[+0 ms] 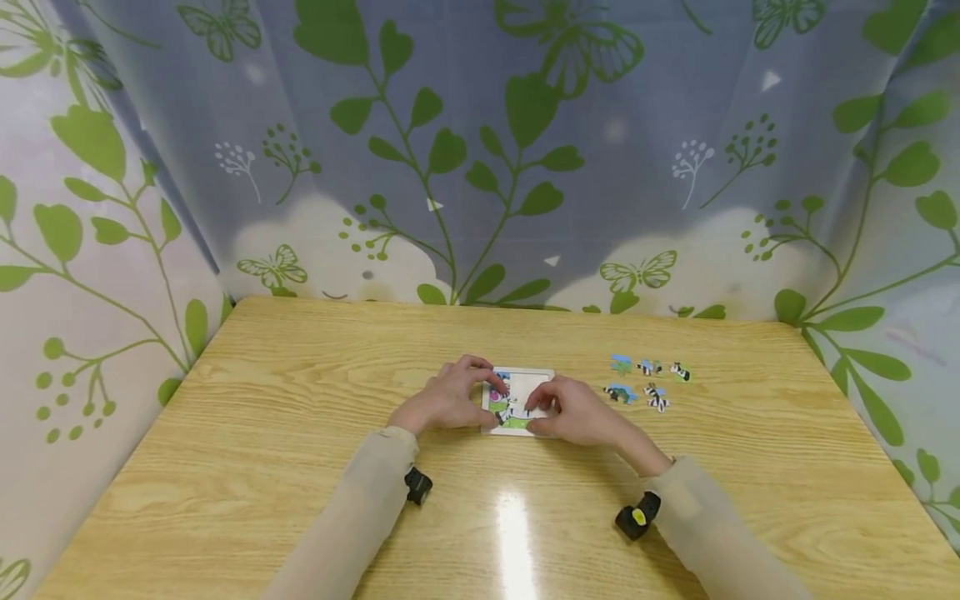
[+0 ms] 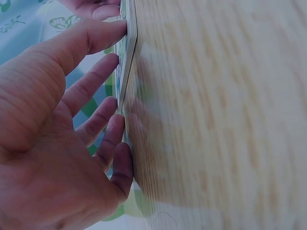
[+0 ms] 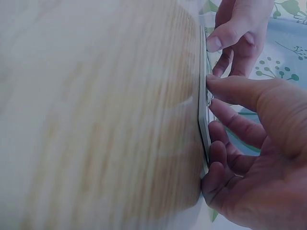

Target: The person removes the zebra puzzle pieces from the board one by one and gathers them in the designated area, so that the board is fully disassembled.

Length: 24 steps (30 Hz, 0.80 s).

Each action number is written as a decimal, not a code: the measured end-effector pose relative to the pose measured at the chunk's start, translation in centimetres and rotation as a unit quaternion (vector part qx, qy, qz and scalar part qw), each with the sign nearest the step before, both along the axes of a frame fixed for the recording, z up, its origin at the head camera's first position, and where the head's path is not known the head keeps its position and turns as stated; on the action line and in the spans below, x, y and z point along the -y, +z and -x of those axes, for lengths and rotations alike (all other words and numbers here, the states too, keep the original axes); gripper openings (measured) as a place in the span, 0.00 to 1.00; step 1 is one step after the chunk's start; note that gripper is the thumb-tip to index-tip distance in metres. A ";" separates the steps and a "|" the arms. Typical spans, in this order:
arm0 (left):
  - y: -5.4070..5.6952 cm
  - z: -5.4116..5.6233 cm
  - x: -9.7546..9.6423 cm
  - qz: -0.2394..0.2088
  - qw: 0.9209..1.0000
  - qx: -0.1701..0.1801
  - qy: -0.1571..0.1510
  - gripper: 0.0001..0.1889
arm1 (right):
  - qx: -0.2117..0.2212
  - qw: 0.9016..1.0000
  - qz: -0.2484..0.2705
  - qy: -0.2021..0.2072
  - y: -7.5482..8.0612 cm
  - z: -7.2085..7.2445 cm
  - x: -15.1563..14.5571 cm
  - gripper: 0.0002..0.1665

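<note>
A small white-rimmed jigsaw tray (image 1: 522, 370) lies flat on the table between both hands. Picture pieces fill its left side and lower part, with green, pink and a black-and-white animal; bare white board shows at the upper right. My left hand (image 1: 447, 395) spans the tray's left side, thumb at the near corner and forefinger over the laid pieces. From the right, my right hand (image 1: 576, 412) touches the laid pieces with thumb and forefinger, tips apart; its other fingers bend over the tray's right side. In the right wrist view, the tray's edge (image 3: 203, 115) appears side-on beside the fingertips.
Several loose jigsaw pieces (image 1: 652, 399) lie in two rough rows to the right of the tray. The wood-grain table (image 1: 300, 358) ends at a leaf-patterned curtain (image 1: 480, 167) behind, with more curtain on both sides. Black wrist cameras (image 1: 637, 516) sit below the sleeves.
</note>
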<state>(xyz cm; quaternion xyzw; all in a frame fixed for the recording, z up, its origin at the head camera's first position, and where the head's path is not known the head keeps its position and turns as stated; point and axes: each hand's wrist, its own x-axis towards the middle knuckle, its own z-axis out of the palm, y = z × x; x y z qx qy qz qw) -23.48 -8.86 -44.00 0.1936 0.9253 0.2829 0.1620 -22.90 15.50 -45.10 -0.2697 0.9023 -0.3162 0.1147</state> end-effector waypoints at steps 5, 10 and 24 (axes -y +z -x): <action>-0.1 -0.1 0.0 0.000 1.000 0.004 0.004 0.21 | 0.016 1.000 0.002 -0.002 0.0 0.1 0.1 0.10; -0.1 -0.1 0.0 0.002 1.000 0.004 0.005 0.21 | 0.033 0.999 0.002 -0.007 0.1 0.0 0.3 0.10; 0.1 -0.1 -0.1 -0.003 1.000 0.007 0.007 0.21 | 0.019 0.999 -0.014 -0.024 0.1 -0.1 0.7 0.09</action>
